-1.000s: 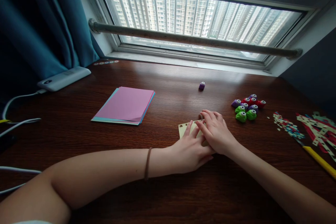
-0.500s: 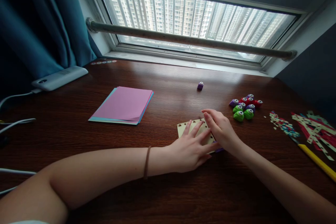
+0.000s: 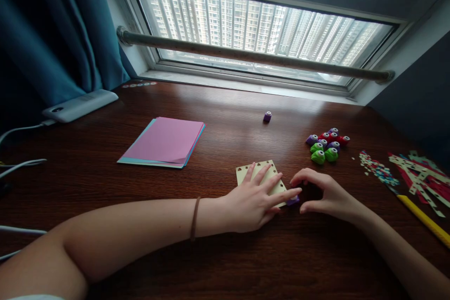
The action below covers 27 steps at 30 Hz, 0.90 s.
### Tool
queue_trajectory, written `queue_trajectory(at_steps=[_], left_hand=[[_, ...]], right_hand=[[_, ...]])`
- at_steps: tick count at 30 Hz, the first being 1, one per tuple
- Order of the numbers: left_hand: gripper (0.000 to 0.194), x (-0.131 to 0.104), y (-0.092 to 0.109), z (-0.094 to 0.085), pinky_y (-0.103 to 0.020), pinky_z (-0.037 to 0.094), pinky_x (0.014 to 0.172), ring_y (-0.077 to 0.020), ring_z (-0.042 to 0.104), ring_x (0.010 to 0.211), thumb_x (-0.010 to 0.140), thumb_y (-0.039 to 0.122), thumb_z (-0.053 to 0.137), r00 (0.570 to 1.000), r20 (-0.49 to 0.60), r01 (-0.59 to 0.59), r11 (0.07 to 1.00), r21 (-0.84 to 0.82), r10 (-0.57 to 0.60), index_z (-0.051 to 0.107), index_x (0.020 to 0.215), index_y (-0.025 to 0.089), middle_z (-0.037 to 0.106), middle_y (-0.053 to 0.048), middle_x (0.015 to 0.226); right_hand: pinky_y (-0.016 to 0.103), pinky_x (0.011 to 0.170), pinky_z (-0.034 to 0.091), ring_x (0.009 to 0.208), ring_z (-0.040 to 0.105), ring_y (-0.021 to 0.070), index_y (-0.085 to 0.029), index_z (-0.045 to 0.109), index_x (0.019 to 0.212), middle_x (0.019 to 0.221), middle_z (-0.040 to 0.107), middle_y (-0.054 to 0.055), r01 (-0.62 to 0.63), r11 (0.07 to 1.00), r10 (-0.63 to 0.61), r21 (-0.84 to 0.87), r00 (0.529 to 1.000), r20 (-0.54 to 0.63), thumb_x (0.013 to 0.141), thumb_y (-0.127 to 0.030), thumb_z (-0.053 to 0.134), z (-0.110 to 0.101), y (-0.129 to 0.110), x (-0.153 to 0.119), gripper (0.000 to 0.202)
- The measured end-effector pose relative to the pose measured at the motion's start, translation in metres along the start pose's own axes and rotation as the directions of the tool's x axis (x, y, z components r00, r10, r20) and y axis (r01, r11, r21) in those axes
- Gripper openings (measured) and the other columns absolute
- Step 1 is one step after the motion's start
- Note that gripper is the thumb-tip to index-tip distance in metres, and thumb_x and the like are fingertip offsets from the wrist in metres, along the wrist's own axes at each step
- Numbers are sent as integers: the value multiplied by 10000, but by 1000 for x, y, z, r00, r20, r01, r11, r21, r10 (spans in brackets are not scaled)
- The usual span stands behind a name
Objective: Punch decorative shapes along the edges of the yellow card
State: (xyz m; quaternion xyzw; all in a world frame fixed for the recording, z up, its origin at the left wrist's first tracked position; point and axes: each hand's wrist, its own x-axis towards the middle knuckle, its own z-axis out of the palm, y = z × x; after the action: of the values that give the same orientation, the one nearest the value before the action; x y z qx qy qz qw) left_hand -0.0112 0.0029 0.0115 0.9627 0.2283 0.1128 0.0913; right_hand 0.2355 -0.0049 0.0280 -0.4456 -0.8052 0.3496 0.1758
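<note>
Fingers (image 3: 272, 183) of left hand (image 3: 255, 201) are lying spread and flat, pressing down the cream punched card (image 3: 259, 169); nothing is being gripped. Right hand (image 3: 328, 195) is resting just beside it with thumb and forefinger curled into an open arc, holding nothing, tips near the small purple punch (image 3: 292, 201) that is sitting at the card's right corner. Card is lying on the dark wooden desk (image 3: 225, 262). Farther out, a cluster of coloured punches (image 3: 325, 144) is sitting near the right hand, a lone purple punch (image 3: 267, 116) is standing toward the window, and a pink paper stack (image 3: 165, 140) is lying well apart on the left
</note>
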Motion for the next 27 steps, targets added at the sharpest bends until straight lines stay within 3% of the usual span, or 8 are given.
queue_trajectory(at_steps=[3, 8, 15, 20, 24, 27], left_hand=[[567, 0, 0, 0, -635, 109, 987, -373, 117, 1297, 923, 348, 388, 1000, 10, 9, 1000, -4, -9, 117, 1420, 314, 237, -84, 1412], [614, 0, 0, 1, -599, 114, 1012, -357, 105, 1304, 917, 365, 394, 999, 32, 35, 999, -23, -34, 85, 1431, 234, 229, -86, 1422], [614, 2, -1, 3, -557, 80, 1047, -336, 106, 1308, 928, 411, 346, 997, 40, 61, 997, -47, -59, 100, 1428, 153, 213, -76, 1432], [610, 2, -1, 3, -540, 87, 1056, -327, 95, 1312, 927, 413, 348, 997, 38, 63, 997, -45, -62, 127, 1423, 136, 221, -71, 1430], [611, 1, -1, 4, -537, 98, 1057, -327, 94, 1313, 924, 425, 346, 998, 37, 57, 997, -46, -56, 143, 1419, 130, 224, -74, 1428], [609, 1, -1, 4, -536, 112, 1056, -322, 89, 1316, 924, 423, 349, 998, 35, 56, 998, -41, -55, 145, 1418, 131, 224, -78, 1427]], right_hand=[[308, 842, 435, 967, 513, 196, -176, 585, 999, 1025, 558, 68, 76, 996, -73, -55, 996, 51, 684, -378, 708, 0, -2, 1, 394], [289, 829, 443, 947, 523, 168, -184, 592, 1036, 998, 566, 69, 137, 989, -136, -46, 990, 24, 792, -298, 612, 4, -2, 3, 270], [278, 803, 462, 895, 554, 164, -171, 609, 1004, 981, 585, 66, 76, 991, -76, -112, 997, 11, 800, -307, 595, -11, 9, -1, 247], [311, 800, 476, 879, 576, 191, -168, 624, 977, 984, 603, 76, -71, 987, 46, -144, 984, -170, 787, -343, 601, -28, 26, -5, 259], [346, 802, 481, 884, 587, 220, -173, 625, 982, 999, 616, 73, -211, 972, 156, -106, 910, -385, 731, -392, 651, -35, 40, -9, 334], [338, 777, 484, 871, 596, 223, -180, 632, 974, 995, 626, 66, -278, 956, 206, -97, 867, -453, 715, -398, 664, -36, 47, -10, 341]])
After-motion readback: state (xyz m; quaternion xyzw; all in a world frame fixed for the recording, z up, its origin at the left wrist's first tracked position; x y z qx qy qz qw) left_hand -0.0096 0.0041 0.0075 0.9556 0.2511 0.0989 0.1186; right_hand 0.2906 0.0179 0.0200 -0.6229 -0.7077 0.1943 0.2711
